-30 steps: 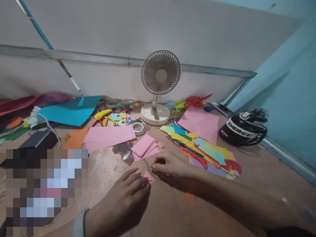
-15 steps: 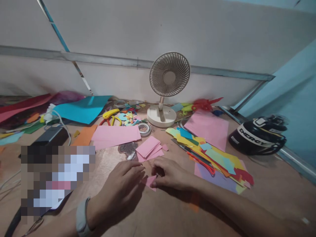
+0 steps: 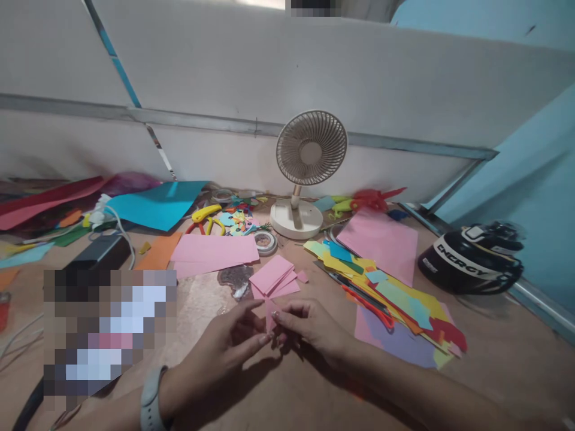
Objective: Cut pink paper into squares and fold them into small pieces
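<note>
A small pink piece of paper [image 3: 270,316] stands between my two hands above the tabletop. My right hand [image 3: 312,326] pinches it between thumb and fingers from the right side. My left hand [image 3: 236,338], wearing a grey wristband, has its fingers curled round the paper's left edge, with the thumb below it. Part of the paper is hidden behind the fingers. Just beyond the hands lie several folded pink paper pieces [image 3: 272,276], with a small pink scrap [image 3: 302,276] at their right.
To the right lie coloured paper strips [image 3: 399,293] with orange-handled scissors [image 3: 377,314], then a black jug [image 3: 469,257]. Behind stand a white fan [image 3: 309,155] and a tape roll [image 3: 265,243]. Pink sheets [image 3: 215,251], yellow-handled pliers [image 3: 209,221] and a blurred-out area [image 3: 112,335] are left.
The pink paper has turned upright between my fingers. My left thumb has come out from under the hand and reached toward it. The view has tilted slightly upward.
</note>
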The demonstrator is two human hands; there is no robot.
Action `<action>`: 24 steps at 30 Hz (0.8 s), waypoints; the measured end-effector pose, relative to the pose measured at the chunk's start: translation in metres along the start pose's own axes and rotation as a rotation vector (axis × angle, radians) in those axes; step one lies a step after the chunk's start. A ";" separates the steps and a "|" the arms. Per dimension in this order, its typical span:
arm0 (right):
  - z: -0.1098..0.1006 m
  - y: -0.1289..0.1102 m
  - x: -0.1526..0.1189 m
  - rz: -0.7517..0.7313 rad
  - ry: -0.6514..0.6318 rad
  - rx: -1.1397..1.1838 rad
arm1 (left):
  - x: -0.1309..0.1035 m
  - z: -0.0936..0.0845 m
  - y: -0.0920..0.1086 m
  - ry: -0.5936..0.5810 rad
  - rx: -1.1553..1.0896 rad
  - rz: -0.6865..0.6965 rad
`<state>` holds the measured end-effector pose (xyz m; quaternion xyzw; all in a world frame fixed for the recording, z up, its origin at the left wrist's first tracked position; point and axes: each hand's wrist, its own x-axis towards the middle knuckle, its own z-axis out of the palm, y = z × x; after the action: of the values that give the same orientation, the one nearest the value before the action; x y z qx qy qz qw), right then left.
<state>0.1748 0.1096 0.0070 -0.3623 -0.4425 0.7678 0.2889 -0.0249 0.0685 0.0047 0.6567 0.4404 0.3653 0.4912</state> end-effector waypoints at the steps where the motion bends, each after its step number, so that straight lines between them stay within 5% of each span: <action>1: 0.003 0.002 -0.001 0.013 -0.002 0.020 | 0.000 0.002 0.001 -0.034 -0.071 -0.047; 10: 0.010 0.002 -0.010 -0.056 0.054 -0.236 | 0.000 0.009 0.010 -0.061 -0.379 -0.145; 14: 0.008 -0.003 -0.012 -0.029 -0.038 -0.428 | -0.001 0.006 0.007 -0.024 -0.322 -0.171; 19: 0.009 0.004 -0.012 0.120 -0.158 -0.213 | -0.004 0.009 0.006 -0.042 -0.467 -0.133; 24: 0.015 0.010 -0.011 0.012 -0.031 -0.158 | -0.004 0.020 0.015 -0.042 -0.841 -0.248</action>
<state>0.1677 0.0895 0.0072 -0.3746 -0.5041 0.7377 0.2477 -0.0049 0.0562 0.0146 0.3489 0.3188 0.4376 0.7649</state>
